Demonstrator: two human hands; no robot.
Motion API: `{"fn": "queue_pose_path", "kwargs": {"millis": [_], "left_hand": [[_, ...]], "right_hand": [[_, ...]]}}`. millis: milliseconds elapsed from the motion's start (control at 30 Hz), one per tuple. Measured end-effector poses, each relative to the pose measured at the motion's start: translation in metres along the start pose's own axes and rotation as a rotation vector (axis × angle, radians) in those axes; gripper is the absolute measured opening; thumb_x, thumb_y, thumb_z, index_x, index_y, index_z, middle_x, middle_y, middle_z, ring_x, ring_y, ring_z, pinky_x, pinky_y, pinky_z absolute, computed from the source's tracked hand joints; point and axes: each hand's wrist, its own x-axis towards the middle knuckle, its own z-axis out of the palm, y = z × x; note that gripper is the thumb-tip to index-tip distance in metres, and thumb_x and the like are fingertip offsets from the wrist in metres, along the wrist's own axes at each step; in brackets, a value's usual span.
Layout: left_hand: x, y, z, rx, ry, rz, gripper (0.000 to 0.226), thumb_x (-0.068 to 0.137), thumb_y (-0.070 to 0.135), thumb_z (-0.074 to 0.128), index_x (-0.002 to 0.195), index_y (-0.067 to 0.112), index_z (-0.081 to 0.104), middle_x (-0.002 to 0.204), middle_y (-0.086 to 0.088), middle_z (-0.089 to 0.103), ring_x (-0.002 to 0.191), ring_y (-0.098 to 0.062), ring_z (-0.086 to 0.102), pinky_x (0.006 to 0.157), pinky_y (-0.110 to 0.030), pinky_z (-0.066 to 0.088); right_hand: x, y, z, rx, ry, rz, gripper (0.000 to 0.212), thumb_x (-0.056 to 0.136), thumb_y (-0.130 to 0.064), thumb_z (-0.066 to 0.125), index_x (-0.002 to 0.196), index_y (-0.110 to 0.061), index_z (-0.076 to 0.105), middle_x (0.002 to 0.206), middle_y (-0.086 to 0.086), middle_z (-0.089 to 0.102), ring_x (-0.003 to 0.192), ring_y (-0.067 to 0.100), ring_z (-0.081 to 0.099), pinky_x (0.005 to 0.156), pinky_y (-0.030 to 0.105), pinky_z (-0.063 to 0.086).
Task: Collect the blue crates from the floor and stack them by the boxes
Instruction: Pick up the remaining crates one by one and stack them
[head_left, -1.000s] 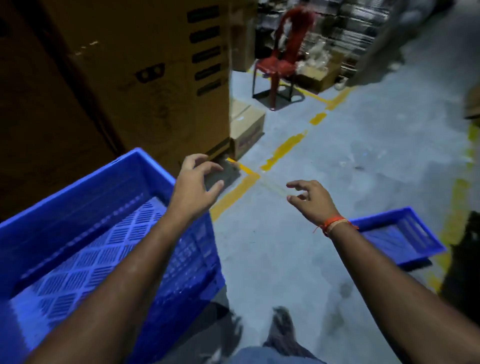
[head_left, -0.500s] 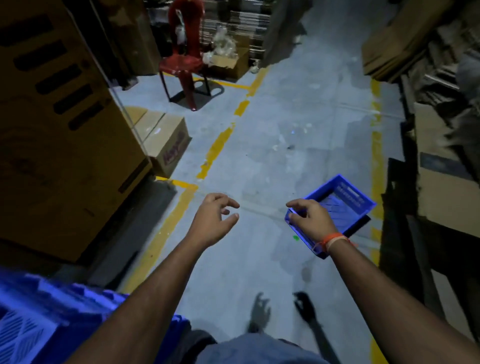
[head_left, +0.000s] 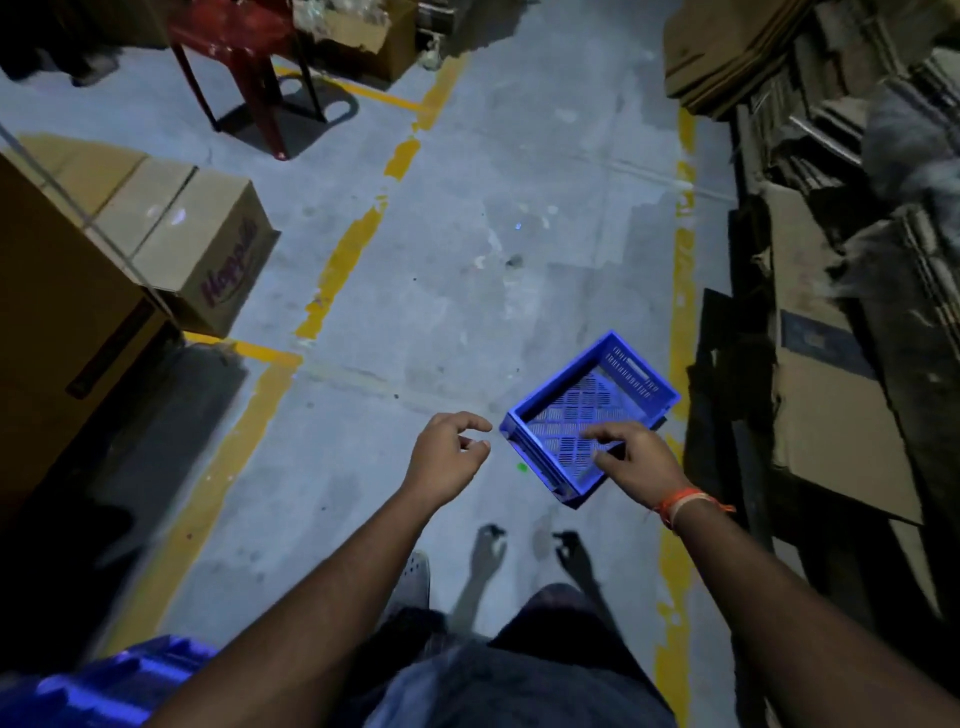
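Note:
A shallow blue crate (head_left: 597, 400) with a perforated bottom lies on the grey floor, right of centre, by a yellow line. My right hand (head_left: 636, 460), with an orange wristband, hovers over its near corner, fingers apart and empty. My left hand (head_left: 449, 457) hangs in the air left of the crate, fingers loosely curled around nothing. The edge of another blue crate (head_left: 119, 686) shows at the bottom left, beside a big cardboard box (head_left: 57, 322).
A smaller printed carton (head_left: 197, 244) sits on the floor at the left. A red plastic chair (head_left: 244, 57) stands at the back. Flattened cardboard and dark pallets (head_left: 831, 312) line the right side. Yellow lines mark the aisle.
My view has swung from the stacked crate at the left to the aisle. Both hands left that crate and moved toward the crate on the floor, which is now closer.

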Motion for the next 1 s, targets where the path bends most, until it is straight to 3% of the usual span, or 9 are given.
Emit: {"fn": "queue_pose_path", "kwargs": {"millis": [167,333,600,767,867,933,1000], "left_hand": [[0.042,0.005,0.038,-0.092,0.02,-0.134,0.019,0.088,0.02,0.066,0.104,0.028,0.072,0.115,0.002,0.062,0.075,-0.001,0.064,0.064,-0.016,0.044],[0.098,0.01,0.095,-0.18,0.14,-0.282,0.017,0.088,0.02,0.067,0.102,0.028,0.072,0.112,0.004,0.067,0.077,-0.005,0.061,0.069,-0.022,0.045],[0.173,-0.008,0.268,-0.36,0.344,-0.514,0.016,0.09,0.013,0.066,0.101,0.023,0.072,0.097,0.003,0.074,0.071,-0.016,0.059,0.075,-0.031,0.049],[0.225,-0.074,0.381,-0.361,0.367,-0.621,0.02,0.089,0.012,0.069,0.107,0.02,0.071,0.104,0.001,0.071,0.089,-0.017,0.064,0.086,-0.03,0.05],[0.261,-0.121,0.428,-0.337,0.411,-0.684,0.023,0.085,0.013,0.073,0.107,0.021,0.071,0.107,0.002,0.071,0.09,-0.017,0.063,0.08,-0.024,0.048],[0.292,-0.159,0.459,-0.284,0.426,-0.701,0.026,0.082,0.01,0.076,0.106,0.018,0.073,0.105,-0.001,0.073,0.08,-0.015,0.064,0.071,-0.015,0.044],[0.319,-0.198,0.489,-0.262,0.423,-0.716,0.029,0.079,0.01,0.078,0.107,0.015,0.074,0.114,-0.01,0.07,0.089,-0.021,0.067,0.081,-0.024,0.051]], "right_hand": [[0.049,0.039,-0.029,-0.066,-0.077,0.011,0.03,0.089,-0.018,0.064,0.119,-0.022,0.067,0.12,0.004,0.06,0.102,0.015,0.061,0.09,0.024,0.045],[0.124,0.099,-0.051,-0.143,-0.201,-0.023,0.032,0.088,-0.013,0.063,0.119,-0.018,0.067,0.12,0.006,0.062,0.108,0.018,0.06,0.091,0.024,0.045],[0.261,0.224,-0.065,-0.177,-0.309,-0.081,0.037,0.078,0.001,0.063,0.112,-0.01,0.071,0.11,0.015,0.064,0.098,0.03,0.062,0.096,0.033,0.046],[0.351,0.339,-0.036,-0.225,-0.29,-0.08,0.035,0.077,0.0,0.065,0.109,-0.011,0.071,0.101,0.016,0.064,0.095,0.034,0.062,0.09,0.038,0.047],[0.392,0.397,-0.016,-0.262,-0.292,-0.083,0.037,0.076,0.002,0.066,0.111,-0.009,0.072,0.099,0.019,0.062,0.093,0.037,0.063,0.09,0.043,0.051],[0.425,0.44,0.001,-0.307,-0.312,-0.078,0.036,0.077,0.0,0.067,0.111,-0.01,0.072,0.102,0.019,0.059,0.093,0.035,0.062,0.091,0.038,0.05],[0.457,0.478,0.017,-0.328,-0.327,-0.03,0.035,0.079,-0.003,0.068,0.112,-0.013,0.071,0.11,0.019,0.057,0.098,0.032,0.062,0.095,0.032,0.046]]}}
